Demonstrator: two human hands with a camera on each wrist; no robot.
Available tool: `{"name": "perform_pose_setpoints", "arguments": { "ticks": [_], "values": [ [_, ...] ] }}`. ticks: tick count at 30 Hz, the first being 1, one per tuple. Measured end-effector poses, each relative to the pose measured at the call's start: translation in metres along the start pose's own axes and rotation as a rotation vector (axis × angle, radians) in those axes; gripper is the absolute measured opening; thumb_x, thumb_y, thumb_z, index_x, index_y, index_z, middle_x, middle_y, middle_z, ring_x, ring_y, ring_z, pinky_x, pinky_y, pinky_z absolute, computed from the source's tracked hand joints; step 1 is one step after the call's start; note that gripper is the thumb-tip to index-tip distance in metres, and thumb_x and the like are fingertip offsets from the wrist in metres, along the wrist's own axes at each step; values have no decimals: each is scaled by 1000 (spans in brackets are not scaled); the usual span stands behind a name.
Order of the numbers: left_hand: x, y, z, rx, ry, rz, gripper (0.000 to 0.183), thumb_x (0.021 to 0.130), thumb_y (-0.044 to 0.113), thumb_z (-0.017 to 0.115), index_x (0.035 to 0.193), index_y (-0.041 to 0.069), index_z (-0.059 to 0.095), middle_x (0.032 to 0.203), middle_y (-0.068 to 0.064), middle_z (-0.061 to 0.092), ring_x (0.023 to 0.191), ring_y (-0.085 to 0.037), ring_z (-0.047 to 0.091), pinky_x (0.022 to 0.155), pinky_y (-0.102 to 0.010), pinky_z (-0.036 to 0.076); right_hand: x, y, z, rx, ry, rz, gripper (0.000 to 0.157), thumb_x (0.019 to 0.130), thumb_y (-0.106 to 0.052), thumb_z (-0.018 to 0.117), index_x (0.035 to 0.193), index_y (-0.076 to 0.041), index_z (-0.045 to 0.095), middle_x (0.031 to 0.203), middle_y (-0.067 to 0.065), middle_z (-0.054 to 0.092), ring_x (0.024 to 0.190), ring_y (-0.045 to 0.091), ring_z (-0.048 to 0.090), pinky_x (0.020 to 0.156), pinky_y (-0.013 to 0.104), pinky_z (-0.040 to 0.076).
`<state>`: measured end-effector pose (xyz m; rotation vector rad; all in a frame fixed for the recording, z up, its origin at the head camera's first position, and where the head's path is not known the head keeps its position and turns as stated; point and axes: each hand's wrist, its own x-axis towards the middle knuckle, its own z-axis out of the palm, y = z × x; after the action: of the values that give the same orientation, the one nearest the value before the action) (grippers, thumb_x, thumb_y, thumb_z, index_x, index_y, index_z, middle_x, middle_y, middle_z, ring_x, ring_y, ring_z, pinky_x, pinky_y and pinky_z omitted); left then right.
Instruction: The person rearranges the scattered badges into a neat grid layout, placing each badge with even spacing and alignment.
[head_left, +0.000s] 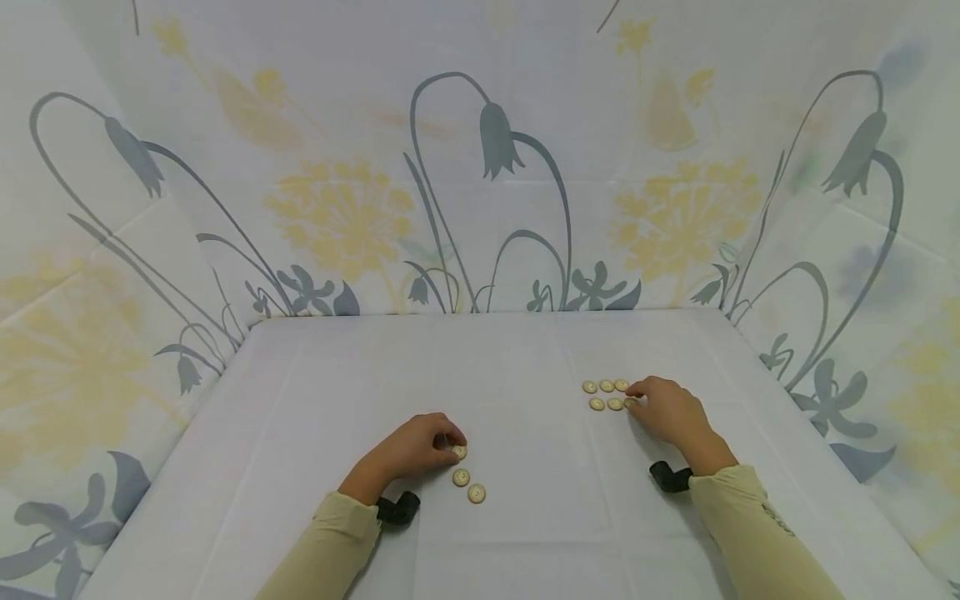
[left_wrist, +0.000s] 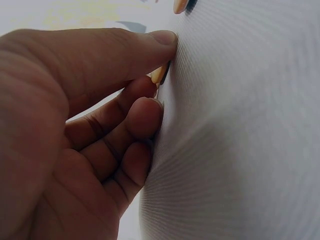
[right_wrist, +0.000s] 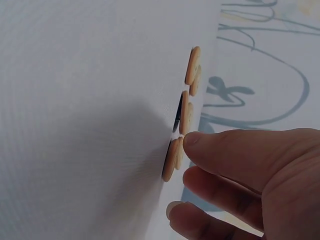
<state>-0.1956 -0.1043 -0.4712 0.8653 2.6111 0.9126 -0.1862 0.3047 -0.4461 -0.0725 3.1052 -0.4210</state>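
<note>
In the head view, my left hand (head_left: 422, 443) is at the near centre of the table and pinches a small, round, pale wooden disc (head_left: 460, 452) at the tablecloth. Thumb and fingertips partly hide that wooden disc (left_wrist: 159, 74) in the left wrist view. Two more discs, one (head_left: 461, 477) and another (head_left: 477, 493), lie flat just nearer. To the right and farther back, my right hand (head_left: 672, 414) is at the right end of two short rows of similar discs (head_left: 607, 386). Its thumb overlaps the end disc (right_wrist: 172, 160); its fingers are loosely bent and apart. Whether the thumb touches is unclear.
White cloth (head_left: 525, 367) covers the table. Floral-printed fabric (head_left: 480, 208) rises at the back and both sides. Black wrist devices, one on the left (head_left: 399, 508) and one on the right (head_left: 669, 477), sit below the hands, close to the cloth.
</note>
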Motion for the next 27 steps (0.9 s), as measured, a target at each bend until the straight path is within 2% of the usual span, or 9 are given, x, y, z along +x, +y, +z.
{"name": "perform_pose_setpoints", "arguments": {
  "ticks": [10, 17, 27],
  "values": [
    [-1, 3, -2, 8, 3, 21, 18, 86, 17, 73, 104, 15, 73, 91, 7, 61, 80, -8, 53, 73, -26, 45, -1, -15, -1, -21, 22, -52, 26, 90, -20, 63, 112, -9, 71, 119, 16, 66, 106, 41, 62, 78, 53, 51],
    [0, 0, 0, -18, -4, -9, 18, 86, 17, 73, 104, 15, 73, 92, 7, 61, 82, -9, 53, 74, -27, 45, -1, -28, 1, -12, 47, -101, 26, 90, -22, 66, 112, -9, 71, 117, 15, 67, 101, 37, 64, 74, 51, 52],
    [0, -2, 0, -9, 3, 1, 18, 86, 19, 73, 103, 17, 73, 91, 10, 61, 80, -7, 53, 74, -25, 45, 1, -46, 6, 15, 52, -136, 24, 89, -24, 66, 108, -12, 73, 115, 10, 68, 99, 34, 66, 72, 49, 52]
  ]
}}
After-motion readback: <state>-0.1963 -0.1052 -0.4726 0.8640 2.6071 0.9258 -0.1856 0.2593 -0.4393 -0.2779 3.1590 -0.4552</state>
